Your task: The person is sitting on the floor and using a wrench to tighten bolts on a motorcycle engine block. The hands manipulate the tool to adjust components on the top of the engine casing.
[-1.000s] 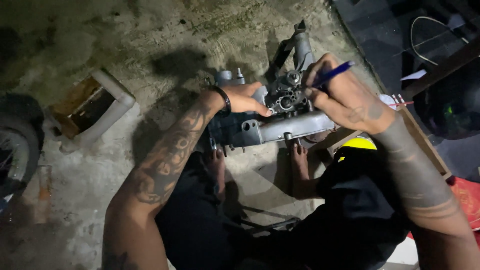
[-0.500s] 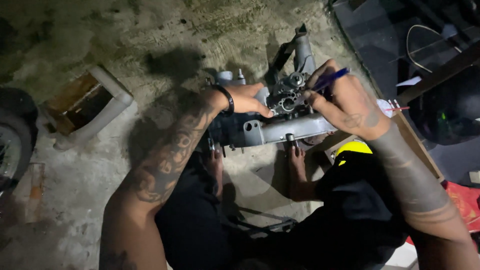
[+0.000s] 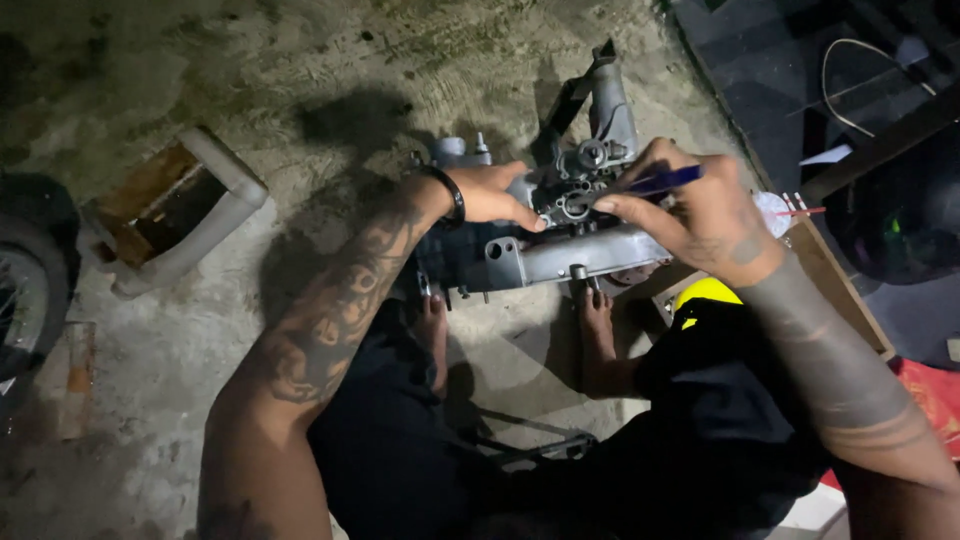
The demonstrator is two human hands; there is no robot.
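Your right hand pinches a blue-handled tool between thumb and fingers, its tip set against the small round fittings on top of the grey metal engine part; your left hand, a black band at the wrist, is curled over the part's upper left side with the fingertips pressed down beside those fittings, steadying it. The engine part lies on the concrete floor directly in front of you, between your bare feet, with a tall grey arm rising from its far end. As a judgement only: the work looks to be in its middle, since the part is already off any machine and bare on the ground, while the top fittings are in place and under the tool; which pieces are loosened cannot be told in the dim light. To your left, well apart, lies an open box with a pale frame, and beyond it, at the picture's edge, a wheel. To your right a wooden board runs close behind your right forearm, with a yellow object near your knee and dark clutter beyond. Open floor lies ahead and to the left of the part; the right side is tight, leaving your tool hand little room to swing outward.
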